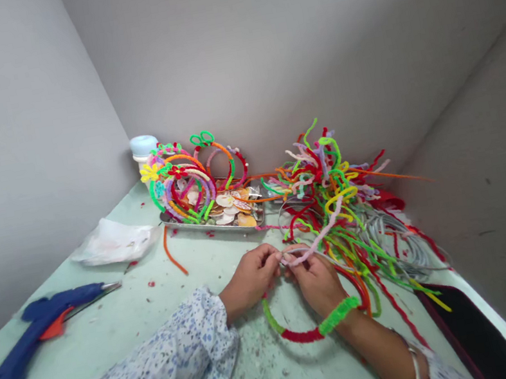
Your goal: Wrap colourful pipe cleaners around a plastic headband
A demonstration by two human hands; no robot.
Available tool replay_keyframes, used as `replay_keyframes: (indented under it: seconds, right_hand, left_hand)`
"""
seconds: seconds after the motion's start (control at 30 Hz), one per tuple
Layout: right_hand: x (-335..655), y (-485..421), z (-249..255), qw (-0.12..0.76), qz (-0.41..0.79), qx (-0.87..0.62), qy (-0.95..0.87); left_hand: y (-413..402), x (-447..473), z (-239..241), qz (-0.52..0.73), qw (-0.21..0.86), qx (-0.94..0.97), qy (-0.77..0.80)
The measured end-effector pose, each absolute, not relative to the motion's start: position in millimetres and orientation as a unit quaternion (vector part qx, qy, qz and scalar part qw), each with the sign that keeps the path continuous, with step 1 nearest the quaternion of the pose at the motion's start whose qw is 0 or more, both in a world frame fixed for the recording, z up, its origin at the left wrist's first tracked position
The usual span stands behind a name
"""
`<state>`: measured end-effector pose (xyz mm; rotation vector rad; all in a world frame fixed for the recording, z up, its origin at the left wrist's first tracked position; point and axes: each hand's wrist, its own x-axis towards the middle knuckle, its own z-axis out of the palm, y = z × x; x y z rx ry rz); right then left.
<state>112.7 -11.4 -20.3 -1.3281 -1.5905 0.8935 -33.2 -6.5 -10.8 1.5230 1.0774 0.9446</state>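
Note:
Just right of the table's middle, my two hands meet at the top of a wire hoop (pixel 303 337) partly wrapped in green, red and orange pipe cleaner. My left hand (pixel 251 278) is closed in a pinch on the hoop where it is being wrapped. Beside it, my right hand (pixel 316 277) pinches a pale pink pipe cleaner (pixel 322 231) against the same spot. The pink one's free end rises up to the right. The green side of the hoop passes over my right wrist. My fingertips hide the exact contact point.
Behind lies a metal tray (pixel 210 225) with decorated hoops and flat shell-like pieces. A tangled pile of pipe cleaners (pixel 328 170) and coiled wire (pixel 386 238) fills the right. Left are a blue glue gun (pixel 46 321) and a plastic bag (pixel 115 241). A dark phone-like slab (pixel 473 327) sits front right.

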Motion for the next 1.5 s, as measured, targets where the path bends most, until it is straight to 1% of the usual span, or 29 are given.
replay_keyframes:
  seconds: [0.3,0.53,0.77,1.0,1.2,1.27,1.4,1.5]
  right_hand:
    - [112.7,-12.4,-21.1,0.430,0.358,-0.532,-0.635]
    - [111.4,-12.9,-18.4,0.455,0.397,-0.511,-0.612]
    - [112.5,-12.0,-19.6,0.428,0.375,-0.535,-0.624]
    - [112.8,-9.9,-23.1,0.438,0.394,-0.520,-0.618]
    - [113.5,-12.7,-14.5,0.429,0.320,-0.553,-0.639]
    - [113.4,-13.2,-13.5,0.429,0.315,-0.552,-0.642]
    - [112.6,-12.8,-16.0,0.428,0.350,-0.534,-0.640]
    - [111.5,-12.2,-18.8,0.445,0.364,-0.522,-0.630]
  left_hand:
    - [-7.0,-33.7,-8.5,0.385,0.480,0.646,0.451]
    - [-7.4,-34.6,-7.5,0.413,0.512,0.623,0.424]
    - [-7.2,-34.6,-11.6,0.401,0.491,0.636,0.441]
    - [-8.9,-32.6,-8.0,0.398,0.499,0.626,0.448]
    - [-7.7,-32.3,-10.1,0.412,0.546,0.595,0.422]
    - [-7.1,-32.5,-11.3,0.414,0.537,0.601,0.423]
    - [-7.3,-33.2,-12.5,0.402,0.508,0.623,0.439]
    - [-8.2,-33.6,-11.6,0.397,0.484,0.636,0.450]
